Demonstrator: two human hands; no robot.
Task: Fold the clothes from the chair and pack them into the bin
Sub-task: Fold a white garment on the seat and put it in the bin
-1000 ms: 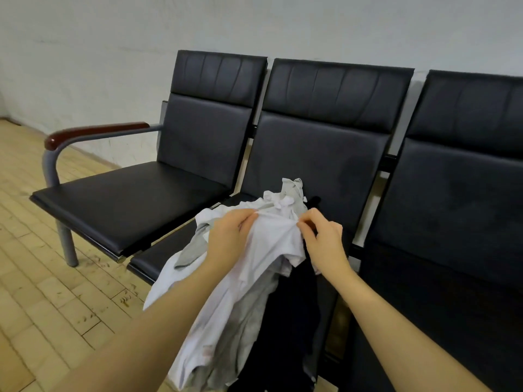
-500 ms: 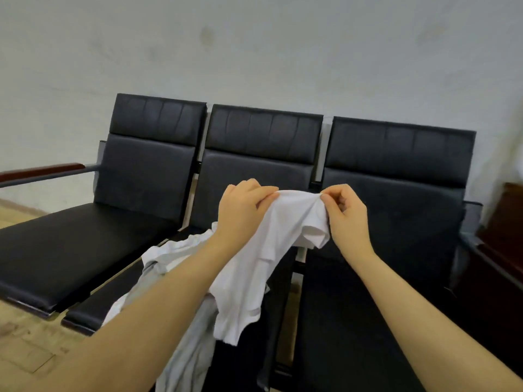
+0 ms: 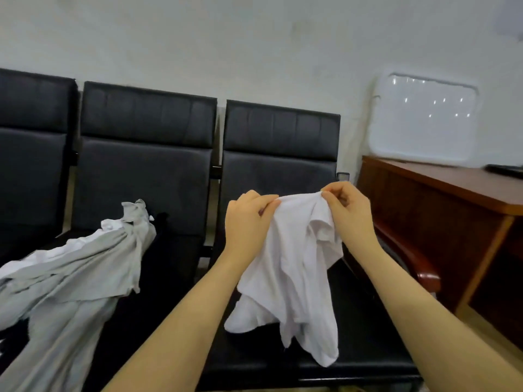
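The white shirt [image 3: 294, 267] has come away from the pile of clothes [image 3: 85, 264], which now lies off to the left of both hands. The left hand [image 3: 249, 219] and right hand [image 3: 346, 212] each pinch its top edge with curled fingers, and it hangs between them over the right chair seat [image 3: 362, 335]. This looks like the start of folding; next it should be spread flat.

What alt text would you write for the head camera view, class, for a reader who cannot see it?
Two hands, left hand and right hand, pinch a white shirt by its top edge above a black seat. A pile of grey and white clothes lies on the next seat.
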